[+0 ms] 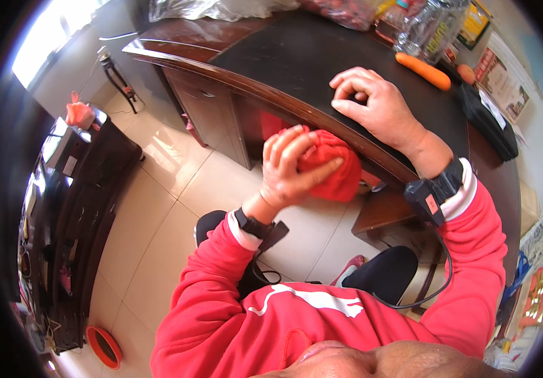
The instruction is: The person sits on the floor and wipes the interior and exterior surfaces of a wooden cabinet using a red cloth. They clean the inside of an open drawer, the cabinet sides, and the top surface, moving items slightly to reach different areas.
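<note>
A rounded, gathered red cloth bundle [337,170], perhaps knitted, is held just off the near edge of the desk. My left hand [287,167] grips its left side, fingers over the top and thumb across the front. What it contains, if anything, cannot be seen. Over the black desktop [277,57], close to its front edge, is my right hand [378,104]. Its fingers are loosely curled, with a gap between thumb and forefinger and nothing visible in them. Nearest to it on the desk is an orange carrot [424,71].
Clear plastic bottles [432,31] and a black case [488,123] stand toward the desk's right. Crumpled clear plastic [214,7] lies at its far left. Below the desk are a wooden stool [381,214] and my knees. A dark cabinet [82,220] and an orange-red basin [104,348] are at left.
</note>
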{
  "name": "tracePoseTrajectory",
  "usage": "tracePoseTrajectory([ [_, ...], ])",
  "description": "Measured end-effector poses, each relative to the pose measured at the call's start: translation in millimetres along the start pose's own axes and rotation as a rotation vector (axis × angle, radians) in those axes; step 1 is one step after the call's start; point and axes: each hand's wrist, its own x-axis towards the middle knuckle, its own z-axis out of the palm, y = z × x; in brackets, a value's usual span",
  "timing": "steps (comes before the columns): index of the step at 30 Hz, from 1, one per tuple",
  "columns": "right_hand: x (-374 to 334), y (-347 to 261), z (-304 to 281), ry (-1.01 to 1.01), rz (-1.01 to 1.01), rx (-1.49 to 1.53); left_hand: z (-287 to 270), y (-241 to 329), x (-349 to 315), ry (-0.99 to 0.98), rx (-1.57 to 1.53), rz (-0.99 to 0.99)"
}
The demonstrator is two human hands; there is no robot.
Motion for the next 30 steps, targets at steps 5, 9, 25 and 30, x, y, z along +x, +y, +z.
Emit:
tracePoseTrajectory([
  [5, 1.4, -10.6, -4.6, -0.030, 0.041, 0.016, -10.2, -45.5, -0.4, 0.085, 0.033, -0.151],
  [9, -0.6, -13.4, -5.9, -0.032, 0.051, 0.006, -15.2, -80.3, -19.1, 0.190, 0.092, -0.286],
  [25, -2.1, -26.9, -6.1, -0.026, 0.084, 0.013, -25.4, -158.8, -93.9, 0.186, -0.169, -0.976],
  [30, -2.6, -27.8, -7.4, -0.041, 0.091, 0.014, -44.5, -162.9, -85.2, 0.275, -0.567, -1.251],
])
